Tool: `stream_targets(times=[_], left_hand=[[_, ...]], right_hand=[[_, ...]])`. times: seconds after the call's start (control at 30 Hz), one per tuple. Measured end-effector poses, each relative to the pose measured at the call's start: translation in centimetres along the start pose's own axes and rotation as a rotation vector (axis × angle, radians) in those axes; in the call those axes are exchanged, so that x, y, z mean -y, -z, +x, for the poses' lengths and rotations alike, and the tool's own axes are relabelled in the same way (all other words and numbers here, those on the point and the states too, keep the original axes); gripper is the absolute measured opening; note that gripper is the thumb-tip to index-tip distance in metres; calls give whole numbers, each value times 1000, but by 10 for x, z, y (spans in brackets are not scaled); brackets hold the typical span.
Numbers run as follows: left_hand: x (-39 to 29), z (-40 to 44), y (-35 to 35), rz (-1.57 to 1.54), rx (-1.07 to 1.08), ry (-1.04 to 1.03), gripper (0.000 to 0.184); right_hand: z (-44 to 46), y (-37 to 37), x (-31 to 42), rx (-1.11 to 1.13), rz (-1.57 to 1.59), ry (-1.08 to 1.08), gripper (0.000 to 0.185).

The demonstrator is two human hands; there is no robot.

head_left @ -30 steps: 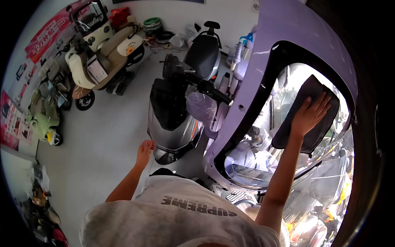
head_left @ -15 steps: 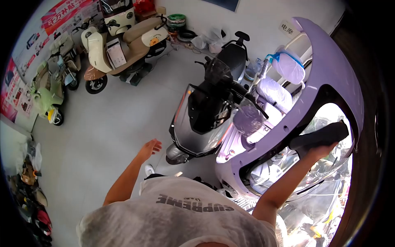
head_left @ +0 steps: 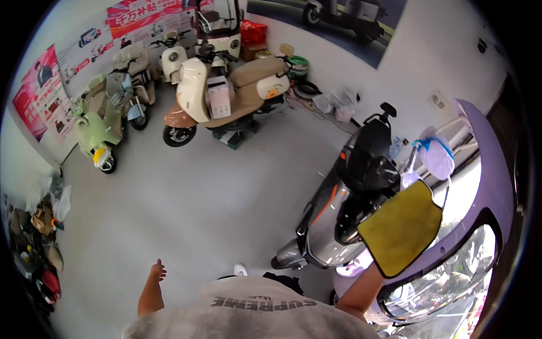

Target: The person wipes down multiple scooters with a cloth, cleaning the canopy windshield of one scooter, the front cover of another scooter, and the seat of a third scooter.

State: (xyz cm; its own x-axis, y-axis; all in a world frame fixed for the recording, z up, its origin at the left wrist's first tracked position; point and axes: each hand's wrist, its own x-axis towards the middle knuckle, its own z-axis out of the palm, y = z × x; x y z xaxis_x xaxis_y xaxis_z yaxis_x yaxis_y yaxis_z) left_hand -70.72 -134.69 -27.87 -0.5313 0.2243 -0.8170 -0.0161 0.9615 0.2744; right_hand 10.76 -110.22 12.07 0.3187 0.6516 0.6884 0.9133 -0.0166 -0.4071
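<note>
- Presently, in the head view, a yellow, dark-edged cloth (head_left: 402,230) is at 4 o'clock, overlapping the grey scooter (head_left: 326,240) from this viewpoint.
- It hides the right hand, so I cannot tell that grip; its flat spread suggests support from behind.
- Toward 8 o'clock, the left hand (head_left: 157,272) is empty, fingers apart, probably idle.
- Half a second earlier, the cloth showed dark against the lilac vehicle's windshield (head_left: 446,277); now it's clear, yellow side showing.
</note>
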Motion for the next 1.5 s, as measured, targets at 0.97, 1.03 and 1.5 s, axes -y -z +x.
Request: stream_targets(times=[0.97, 1.03, 1.5], left_hand=[[-230, 30, -38, -217, 145, 10, 57], [-288, 18, -51, -263, 160, -27, 56], [-336, 92, -111, -150, 327, 207, 53]], right_hand=[[134, -483, 223, 519, -278, 650, 51], [144, -514, 212, 516, -247, 641, 51], [227, -611, 274, 833, -179, 562, 54]])
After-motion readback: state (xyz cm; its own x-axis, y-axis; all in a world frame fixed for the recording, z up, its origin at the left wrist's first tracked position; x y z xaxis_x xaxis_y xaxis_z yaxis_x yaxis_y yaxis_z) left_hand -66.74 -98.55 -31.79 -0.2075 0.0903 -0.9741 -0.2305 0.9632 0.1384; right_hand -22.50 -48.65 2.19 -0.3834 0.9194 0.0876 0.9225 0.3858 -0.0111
